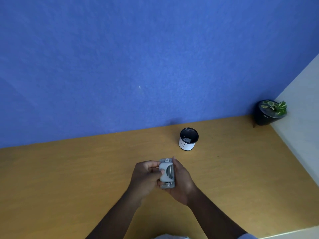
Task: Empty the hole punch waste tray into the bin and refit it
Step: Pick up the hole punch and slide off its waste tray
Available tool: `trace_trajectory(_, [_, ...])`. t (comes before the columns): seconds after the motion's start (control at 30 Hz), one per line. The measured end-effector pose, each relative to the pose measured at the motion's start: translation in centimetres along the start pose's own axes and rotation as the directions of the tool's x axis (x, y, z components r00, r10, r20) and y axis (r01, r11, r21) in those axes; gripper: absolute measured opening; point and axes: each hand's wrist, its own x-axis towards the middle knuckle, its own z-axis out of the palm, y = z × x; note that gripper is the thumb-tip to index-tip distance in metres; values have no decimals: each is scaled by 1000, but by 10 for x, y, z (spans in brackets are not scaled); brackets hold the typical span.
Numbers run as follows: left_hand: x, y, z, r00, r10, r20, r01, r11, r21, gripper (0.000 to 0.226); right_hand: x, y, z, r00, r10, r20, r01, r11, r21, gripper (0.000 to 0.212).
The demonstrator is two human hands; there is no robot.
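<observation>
Hole punch (pixel 167 173), small & grey, held in mid-air over the desk (pixel 69 178), low centre of view, turned on end so its long axis runs away from the person. Pale grey handle faces up w/ 2 metal bars showing beside it; darker grey base edge sits on the right side. Can't tell if the waste tray is on or off, too small & partly covered by fingers.

Right hand (pixel 182 183) cups the punch from the right & below, fingers wrapped along its base, 1 fingertip poking up past the far end. Closed around the punch. Left hand (pixel 145 178) comes in from the left, thumb & fingers curled & pressed on the pale handle side, pinching it. Both hands touch the punch, both forearms bare.

Bin (pixel 188 139), small round cup, black mesh inside, white outer wall w/ a thin dark mark, stands upright on the desk beyond & right of the hands, apart from them. White paper bits lie in its bottom.

Further out: blue wall (pixel 138 57) behind desk. Dark pot w/ green-white plant (pixel 270 112) at far right corner, next to a pale side panel (pixel 303 104).
</observation>
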Motion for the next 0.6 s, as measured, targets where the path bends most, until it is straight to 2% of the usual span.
trace_trajectory(0.33, [-27, 13, 5, 999, 33, 20, -34, 995, 96, 21, -10, 3, 4, 996, 73, 47, -76, 996, 55, 64])
trace_trajectory(0.6, [-33, 14, 9, 999, 47, 25, -50, 989, 136, 23, -18, 2, 7, 993, 115, 3, -115, 991, 71, 67])
